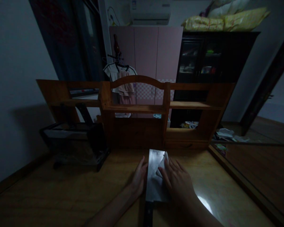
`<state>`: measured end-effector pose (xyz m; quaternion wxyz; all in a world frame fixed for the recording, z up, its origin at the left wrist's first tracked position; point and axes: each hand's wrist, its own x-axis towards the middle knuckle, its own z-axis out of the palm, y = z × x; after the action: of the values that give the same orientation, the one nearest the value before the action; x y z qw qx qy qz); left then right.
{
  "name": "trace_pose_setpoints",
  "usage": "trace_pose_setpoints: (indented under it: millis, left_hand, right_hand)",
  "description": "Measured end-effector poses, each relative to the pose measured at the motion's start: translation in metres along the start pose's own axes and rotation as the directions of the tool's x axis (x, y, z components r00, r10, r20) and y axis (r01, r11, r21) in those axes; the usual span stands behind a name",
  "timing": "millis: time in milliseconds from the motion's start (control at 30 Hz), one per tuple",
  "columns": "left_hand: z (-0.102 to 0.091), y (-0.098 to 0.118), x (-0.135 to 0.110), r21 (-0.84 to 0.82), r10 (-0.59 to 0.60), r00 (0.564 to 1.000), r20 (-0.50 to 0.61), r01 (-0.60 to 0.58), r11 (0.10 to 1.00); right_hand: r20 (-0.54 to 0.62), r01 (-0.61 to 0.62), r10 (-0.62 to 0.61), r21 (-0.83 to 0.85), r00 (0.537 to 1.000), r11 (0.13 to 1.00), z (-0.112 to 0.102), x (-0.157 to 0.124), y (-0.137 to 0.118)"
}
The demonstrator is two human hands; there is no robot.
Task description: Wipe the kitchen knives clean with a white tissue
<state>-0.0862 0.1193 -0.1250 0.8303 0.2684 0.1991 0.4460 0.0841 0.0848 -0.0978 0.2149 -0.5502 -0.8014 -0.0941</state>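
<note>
A cleaver point(153, 189) with a broad, shiny blade lies in front of me, its black handle point(148, 212) pointing back towards my body. My left hand point(139, 178) grips the blade along its left side, and some of its fingers are hidden by the metal. A crumpled white tissue or cloth point(161, 165) is pressed on the upper right of the blade. Over it, my right hand point(178, 181) is closed, with its fingers stretched forward along the blade's right edge.
To the left on the wooden desktop point(85, 195) stands a dark knife stand point(73, 142) with black handles sticking up. A wooden shelf unit point(137, 108) runs along the back. Behind it are a pink wardrobe point(145, 50), hanging clothes point(123, 78) and a black cabinet point(222, 60).
</note>
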Motion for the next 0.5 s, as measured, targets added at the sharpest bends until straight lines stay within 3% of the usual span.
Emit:
trace_pose_setpoints:
  millis: [67,133,333,500]
  left_hand:
    - [-0.001,-0.001,0.001,-0.014,0.004,1.0,-0.001,-0.004,1.0]
    - [-0.003,-0.002,0.002,-0.023,0.007,1.0,-0.025,-0.008,1.0]
    - [-0.007,-0.006,0.006,-0.076,-0.012,0.992,-0.129,0.002,0.997]
    - [-0.012,-0.007,0.007,-0.037,-0.027,0.993,-0.113,0.023,0.999]
  right_hand:
    - [-0.047,0.0,0.0,0.011,0.999,1.0,0.001,0.001,0.001]
    - [-0.063,0.077,-0.074,0.045,0.995,0.996,-0.002,0.001,-0.001]
    - [0.048,0.313,-0.327,0.18,0.944,0.932,-0.013,-0.004,-0.022]
    - [0.096,0.324,-0.344,0.181,0.934,0.929,-0.008,-0.005,-0.024]
